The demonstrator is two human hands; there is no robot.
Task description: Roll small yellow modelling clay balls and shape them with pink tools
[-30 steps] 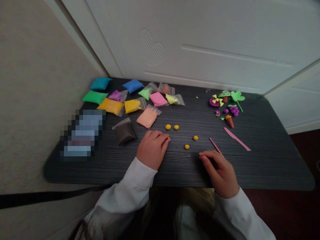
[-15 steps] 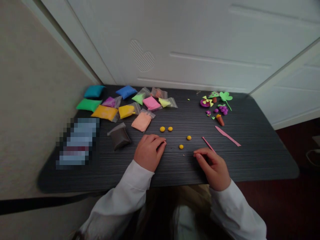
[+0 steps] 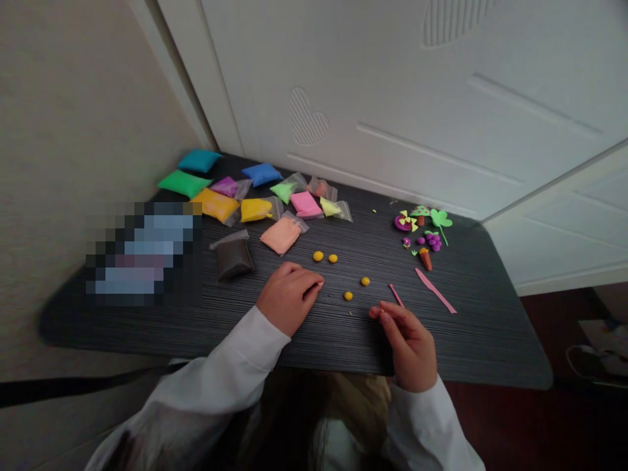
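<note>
My left hand (image 3: pixel 289 297) rests on the dark table, thumb and index finger pinched together; whatever is between them, if anything, is too small to make out. My right hand (image 3: pixel 409 343) is low over the table with thumb and fingertips brought together, and I cannot make out what they hold. Between and beyond the hands lie several small yellow clay balls: one ball (image 3: pixel 318 256) and another (image 3: pixel 333 259) side by side, a third (image 3: pixel 365 281) and one (image 3: pixel 348 296) nearer me. A thin pink modelling stick (image 3: pixel 396 294) lies just past my right fingers, partly hidden by them.
Bags of coloured clay cover the back left, with a brown bag (image 3: pixel 234 257) and a peach bag (image 3: pixel 281 235) closest. A blurred-out object (image 3: pixel 147 252) lies left. At right are a pink plastic knife (image 3: pixel 436 290), purple clay grapes (image 3: pixel 434 241) and a green clover (image 3: pixel 441 219).
The view has turned, so the table appears tilted. My right thumb and fingertips have shifted slightly while staying together. My left hand keeps its pinch, and the yellow balls lie in the same arrangement.
</note>
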